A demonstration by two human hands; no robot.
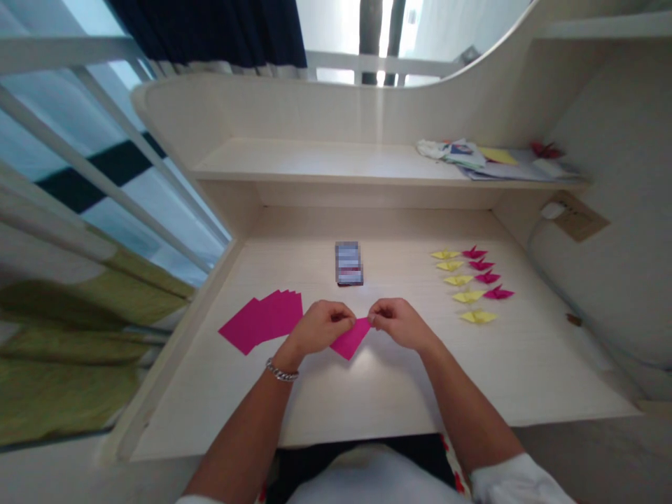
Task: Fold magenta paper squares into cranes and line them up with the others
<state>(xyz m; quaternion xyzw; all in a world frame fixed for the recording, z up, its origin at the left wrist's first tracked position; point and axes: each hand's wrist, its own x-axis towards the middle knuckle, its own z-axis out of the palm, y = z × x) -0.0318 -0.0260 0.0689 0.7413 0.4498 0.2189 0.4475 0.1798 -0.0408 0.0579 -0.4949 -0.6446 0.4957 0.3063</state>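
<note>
A folded pink sheet of paper (350, 341) is held between my two hands over the desk, one point of it toward me. My left hand (324, 325), with a chain bracelet at the wrist, pinches its upper left corner. At the upper right corner, the thumb and fingers of my right hand (397, 320) are closed on the same sheet. Left of my hands lies a fanned stack of flat pink paper squares (265, 318). Over on the right stand two columns of small folded paper cranes, yellow ones (458, 280) and pink ones (488, 277).
A phone-like device (349, 263) with a blurred face lies beyond my hands. On the shelf (315, 162) at the back are papers (488, 159) and a dark red folded piece (546, 150). A white plug and cable (552, 209) hang at the right wall.
</note>
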